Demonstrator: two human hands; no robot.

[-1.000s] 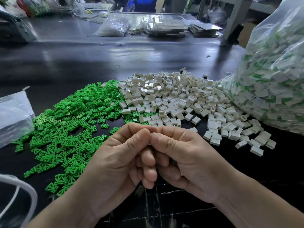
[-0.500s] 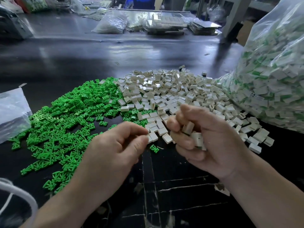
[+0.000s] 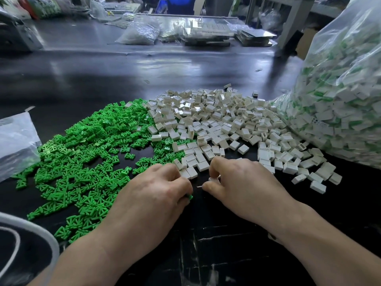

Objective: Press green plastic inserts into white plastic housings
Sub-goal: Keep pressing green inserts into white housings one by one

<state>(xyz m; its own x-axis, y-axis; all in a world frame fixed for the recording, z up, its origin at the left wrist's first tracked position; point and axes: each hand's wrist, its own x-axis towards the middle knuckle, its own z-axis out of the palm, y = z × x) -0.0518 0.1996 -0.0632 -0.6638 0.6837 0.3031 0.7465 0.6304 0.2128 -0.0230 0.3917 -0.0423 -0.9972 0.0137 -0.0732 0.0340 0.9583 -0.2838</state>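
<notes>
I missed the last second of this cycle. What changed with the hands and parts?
The hands were pressed together a second ago. They parted and dropped to the table at the near edge of the piles. The left hand now has a green insert at its fingertips, and the right hand pinches a white housing. The green pile, white pile and bag stayed put.

No legible text, label or number anywhere

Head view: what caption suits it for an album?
Left hand grips a green insert; right hand pinches a white housing.
</notes>
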